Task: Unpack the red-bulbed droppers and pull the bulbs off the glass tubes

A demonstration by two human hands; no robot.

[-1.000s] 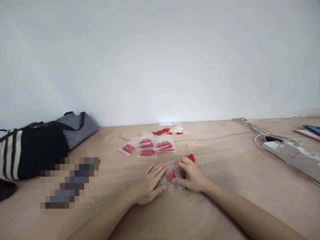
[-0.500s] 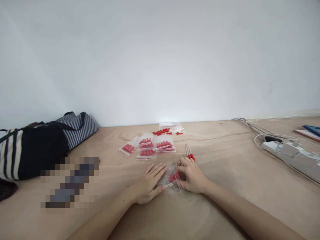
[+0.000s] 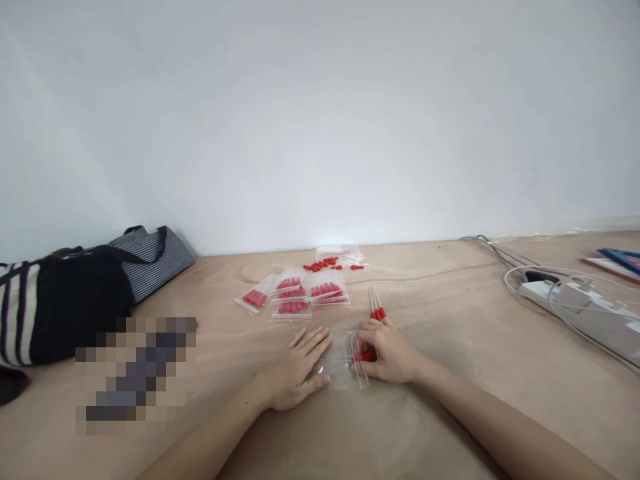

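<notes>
My left hand (image 3: 295, 367) lies flat with fingers spread on the left end of a small clear zip bag (image 3: 343, 363) on the wooden table (image 3: 450, 347). My right hand (image 3: 387, 350) has its fingers curled on the bag's right end, pinching red capped pieces (image 3: 364, 357) at its opening. Just beyond that hand lie two or three loose white sticks with red caps (image 3: 376, 305).
Several filled bags of red pieces (image 3: 300, 293) lie farther back, with loose red caps (image 3: 325, 264) behind them. Striped bags (image 3: 75, 293) sit at the left. Cables and a white power strip (image 3: 575, 300) lie at the right, a blurred patch at front left.
The red pieces have shifted from the bag's middle to its right end under my right fingers, which have curled tighter. My left hand has stayed flat in place.
</notes>
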